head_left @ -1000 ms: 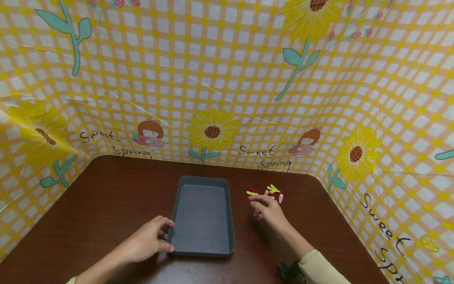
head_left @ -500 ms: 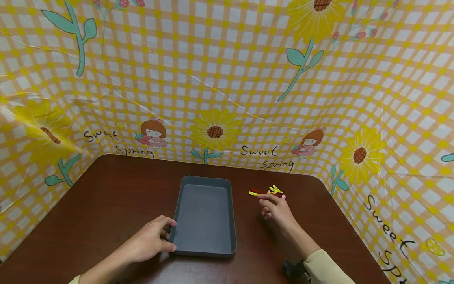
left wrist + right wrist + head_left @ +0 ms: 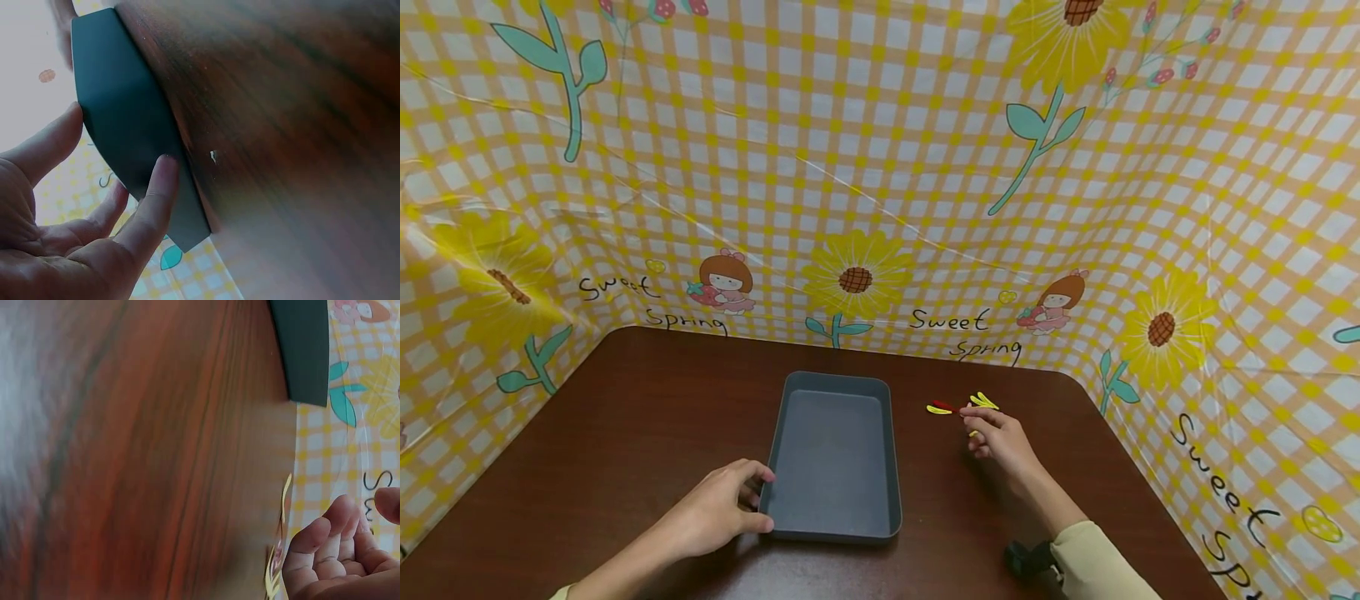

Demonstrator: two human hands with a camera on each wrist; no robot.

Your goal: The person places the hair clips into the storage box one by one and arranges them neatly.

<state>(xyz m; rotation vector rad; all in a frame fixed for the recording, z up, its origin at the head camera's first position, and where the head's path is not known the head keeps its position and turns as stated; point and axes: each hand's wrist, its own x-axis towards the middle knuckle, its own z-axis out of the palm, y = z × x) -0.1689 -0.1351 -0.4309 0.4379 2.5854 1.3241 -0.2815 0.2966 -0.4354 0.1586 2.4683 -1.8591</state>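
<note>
A dark grey rectangular tray point(image 3: 835, 467) stands on the brown table. My left hand point(image 3: 722, 508) holds its near left edge in the head view; in the left wrist view a fingertip point(image 3: 165, 164) touches the tray's outer wall. Right of the tray lie several small hair clips in yellow, red and pink, with a yellow clip point(image 3: 938, 409) on the left and yellow clips point(image 3: 984, 401) farther right. My right hand point(image 3: 1003, 437) is over these clips and hides some. In the right wrist view its thumb and bent fingers stand apart. A small yellow patch shows between them in the head view.
The dark wooden table point(image 3: 662, 400) is enclosed by a checked sunflower cloth point(image 3: 850, 183) at the back and sides. A black device point(image 3: 1028, 560) sits at the right wrist by the sleeve.
My right hand has moved a little to the right over the clips, covering the pink ones. The left hand stays at the tray edge. The head view has shifted slightly.
</note>
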